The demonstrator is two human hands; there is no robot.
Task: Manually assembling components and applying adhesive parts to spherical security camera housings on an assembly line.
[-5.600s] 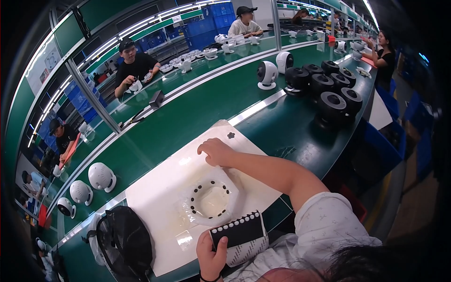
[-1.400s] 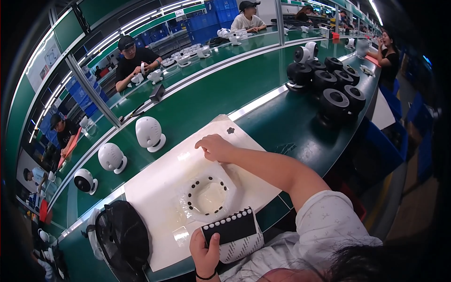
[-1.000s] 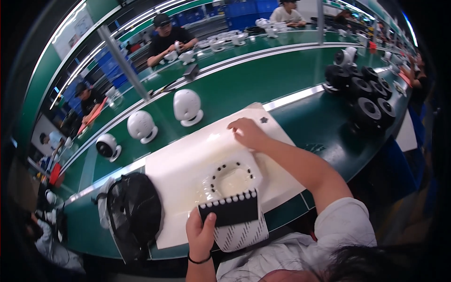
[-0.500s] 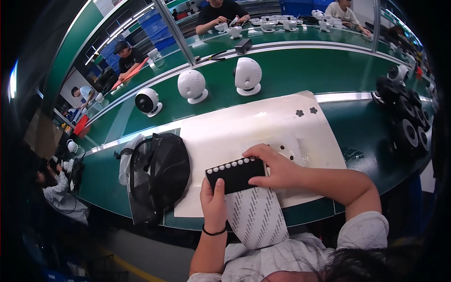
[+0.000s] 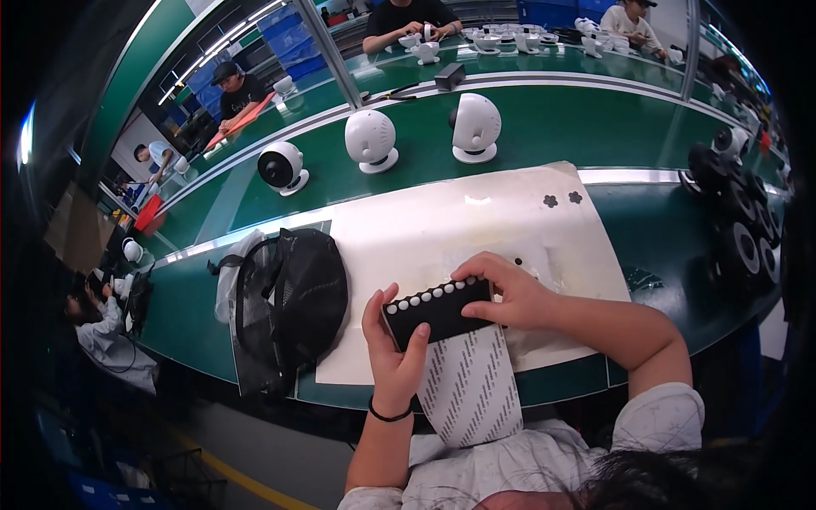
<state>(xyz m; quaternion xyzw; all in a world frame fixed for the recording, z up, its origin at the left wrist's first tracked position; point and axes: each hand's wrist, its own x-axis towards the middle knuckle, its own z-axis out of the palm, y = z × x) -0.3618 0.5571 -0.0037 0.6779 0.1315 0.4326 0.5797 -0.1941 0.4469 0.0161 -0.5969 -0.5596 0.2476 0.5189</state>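
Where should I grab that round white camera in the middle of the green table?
Grab the middle white camera by its round head, coming from above with fingers on both sides. It stands upright on a small flat base, and the head is its widest part. The cameras on either side stand apart, so there looks to be room for fingers.

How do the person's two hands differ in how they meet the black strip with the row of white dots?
The left hand grips the black rectangular strip with white dots from its left end, thumb across the front face; the right hand comes from the right, fingertips pinching the strip's upper right edge. The left forearm rises from the lower edge and wears a thin black wristband; the right wrist is bare. Both touch the strip above the white mat.
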